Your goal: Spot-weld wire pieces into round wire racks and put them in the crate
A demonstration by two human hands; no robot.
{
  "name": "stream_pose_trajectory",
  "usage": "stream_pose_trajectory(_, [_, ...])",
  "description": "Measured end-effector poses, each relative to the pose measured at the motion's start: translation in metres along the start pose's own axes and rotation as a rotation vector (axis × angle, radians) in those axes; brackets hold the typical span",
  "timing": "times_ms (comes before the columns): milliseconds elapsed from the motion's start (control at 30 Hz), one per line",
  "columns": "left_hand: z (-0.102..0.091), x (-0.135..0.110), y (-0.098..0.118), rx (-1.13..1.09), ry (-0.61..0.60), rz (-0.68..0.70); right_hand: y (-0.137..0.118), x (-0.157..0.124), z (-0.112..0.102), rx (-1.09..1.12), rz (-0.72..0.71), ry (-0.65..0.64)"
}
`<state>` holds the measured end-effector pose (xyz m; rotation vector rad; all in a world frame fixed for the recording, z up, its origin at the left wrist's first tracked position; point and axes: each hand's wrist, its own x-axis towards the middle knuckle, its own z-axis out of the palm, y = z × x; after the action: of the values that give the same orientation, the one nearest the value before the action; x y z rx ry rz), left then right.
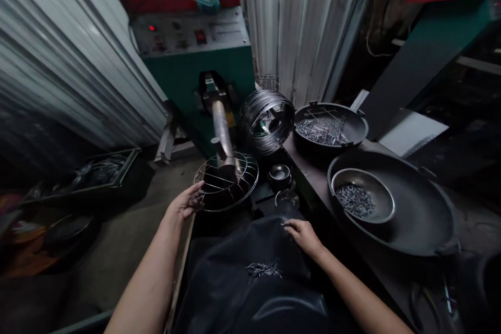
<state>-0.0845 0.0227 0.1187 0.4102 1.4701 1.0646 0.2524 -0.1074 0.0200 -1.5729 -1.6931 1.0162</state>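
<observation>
Hold the dark lap cloth (219,282) level on the near side of the wire rack (217,185), so as not to spill the loose pile of metal bits (264,270) lying in its folds. At the right hand (301,236), to the near right of the rack and apart from its rim, see the fingers narrow, pinched on one small metal piece (282,225); best, by judgement, to leave its tip free and to grip lightly enough for turning it. At the left hand (187,203), see the fingers curled around the rack's left rim, apparently closed on the wire; impossible to tell the thumb's exact contact. Better to steady the rim than to squeeze it, being likely to tip under an uneven pull at one edge. Mind the blunt metal arm (223,130) over the rack's middle, and allow clearance for the knuckles. Just right of the rack, avoid knocking the small metal bowl (279,172). Farther right, on the surface (313,169), find the broad pan (422,209), bearing a steel bowl (381,193) of similar bits. Just beyond the rack, to its right, note the wire coil (252,120); behind the rack, the green machine (188,78) with its lit red lamp (152,27).
</observation>
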Motion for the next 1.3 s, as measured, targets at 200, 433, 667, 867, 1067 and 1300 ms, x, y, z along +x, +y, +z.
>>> stream_pose_trajectory(200, [0.0, -0.006, -0.001, 0.003, 0.029, 0.006, 0.018, -0.007, 0.018, 0.19, 0.052, -0.033])
stream_pose_trajectory(433, [0.007, -0.009, -0.009, -0.08, 0.095, 0.072, 0.026, -0.013, 0.014, 0.169, 0.03, -0.009])
stream_pose_trajectory(667, [0.011, -0.013, -0.013, -0.174, 0.069, 0.045, 0.029, -0.019, 0.001, 0.19, 0.037, -0.022])
stream_pose_trajectory(867, [0.024, -0.028, -0.032, -0.394, 0.1, 0.152, -0.017, 0.014, -0.007, 0.481, 0.006, 0.01])
stream_pose_trajectory(1067, [0.053, -0.044, -0.057, -0.572, 0.197, 0.299, -0.114, 0.064, 0.026, 0.705, -0.15, -0.039])
stream_pose_trajectory(1300, [0.055, -0.042, -0.061, -0.621, 0.236, 0.385, -0.125, 0.089, 0.039, 0.312, -0.154, 0.008])
